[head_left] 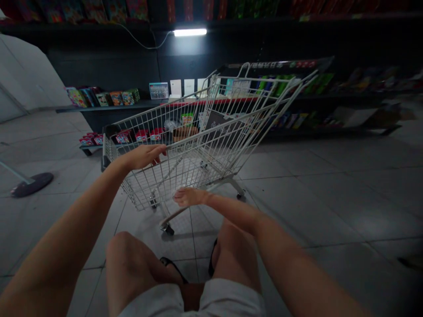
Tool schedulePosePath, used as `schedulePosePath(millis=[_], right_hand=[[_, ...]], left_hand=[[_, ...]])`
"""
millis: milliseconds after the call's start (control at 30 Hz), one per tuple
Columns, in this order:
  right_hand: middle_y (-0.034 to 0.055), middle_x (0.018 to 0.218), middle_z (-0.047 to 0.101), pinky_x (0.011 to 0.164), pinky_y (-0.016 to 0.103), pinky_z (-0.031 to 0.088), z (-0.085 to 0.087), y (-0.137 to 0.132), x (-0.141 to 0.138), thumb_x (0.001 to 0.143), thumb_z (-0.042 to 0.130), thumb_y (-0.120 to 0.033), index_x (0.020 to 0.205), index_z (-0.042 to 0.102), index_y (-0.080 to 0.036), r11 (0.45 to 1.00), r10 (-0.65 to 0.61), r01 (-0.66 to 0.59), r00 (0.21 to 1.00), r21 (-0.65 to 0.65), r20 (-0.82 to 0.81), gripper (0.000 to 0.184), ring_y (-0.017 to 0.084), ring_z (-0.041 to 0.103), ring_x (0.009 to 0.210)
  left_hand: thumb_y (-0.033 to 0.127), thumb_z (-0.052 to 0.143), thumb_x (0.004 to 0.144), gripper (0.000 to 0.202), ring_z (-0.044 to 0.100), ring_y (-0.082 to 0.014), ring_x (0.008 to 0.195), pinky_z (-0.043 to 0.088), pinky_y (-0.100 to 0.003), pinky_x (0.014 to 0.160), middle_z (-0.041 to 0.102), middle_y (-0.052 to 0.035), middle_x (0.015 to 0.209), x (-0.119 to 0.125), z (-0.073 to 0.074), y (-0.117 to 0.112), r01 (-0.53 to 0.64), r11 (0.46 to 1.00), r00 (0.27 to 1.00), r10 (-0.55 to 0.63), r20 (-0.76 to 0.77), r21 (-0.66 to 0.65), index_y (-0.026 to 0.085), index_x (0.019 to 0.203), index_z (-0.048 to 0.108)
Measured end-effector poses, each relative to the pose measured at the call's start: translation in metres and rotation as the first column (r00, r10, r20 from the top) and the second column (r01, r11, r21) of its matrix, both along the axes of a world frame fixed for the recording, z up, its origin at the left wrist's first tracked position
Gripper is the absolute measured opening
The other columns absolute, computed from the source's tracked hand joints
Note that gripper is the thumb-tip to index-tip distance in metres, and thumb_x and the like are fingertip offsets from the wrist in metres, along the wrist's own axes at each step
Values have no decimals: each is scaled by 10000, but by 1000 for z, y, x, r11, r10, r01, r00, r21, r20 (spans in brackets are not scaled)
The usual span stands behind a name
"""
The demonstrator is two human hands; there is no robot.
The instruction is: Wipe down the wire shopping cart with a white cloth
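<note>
A wire shopping cart [191,160] stands side-on in front of my knees, its handle up at the right. My left hand [145,156] lies over the top rim of the near side, with fingers bent over the wire. Lower down, my right hand [187,197] is at the bottom edge of the basket, its fingers curled against the wire mesh. What lies under those fingertips is hidden. The front caster [168,228] sits on the tiles close to my feet. Through the mesh, the basket shows no goods that I can make out.
Behind the cart runs a dark shelf [142,105] with boxes and packets. A brown basket [185,133] and red packs [142,134] are on its lower level. A lit tube lamp [190,32] hangs above. At left, a round post base [32,184] stands on the tiled floor.
</note>
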State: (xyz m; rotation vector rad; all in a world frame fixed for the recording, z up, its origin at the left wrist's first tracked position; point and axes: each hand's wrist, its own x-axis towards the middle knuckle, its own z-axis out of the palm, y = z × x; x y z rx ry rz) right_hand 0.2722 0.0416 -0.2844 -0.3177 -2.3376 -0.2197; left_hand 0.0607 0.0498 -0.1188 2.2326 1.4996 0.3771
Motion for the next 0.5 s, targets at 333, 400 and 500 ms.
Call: schedulePosePath(millis=[333,400,500], right_hand=[[0,1196,611,987,395,403,96,84,5,952,537,-266,1072,680,-303,882,-273,316,947,348,-168,190,202,468,1192],[10,1170,616,990,400,381,75,78,-15,948,547,-269,1052,689,-302,905,-293,338,936,258,-197,178,212,458,1183],[3,1112,664,923,384,370,15,61,-37,945,562,-293,951,704,-283,938,-241,261,964,229,-112,143,187,494,1077]], left_hand=[[688,168,917,752,698,-224,697,531,-313,620,746,-125,770,-20,-6,13,-27,998,990,34,134,-52,143,944,686],[671,174,921,727,693,-215,693,528,-310,637,739,-112,744,-18,-6,12,-47,998,994,50,96,-34,153,891,684],[611,211,934,653,686,-203,713,520,-307,684,731,-96,731,-15,-5,9,-63,997,997,64,-34,42,161,839,674]])
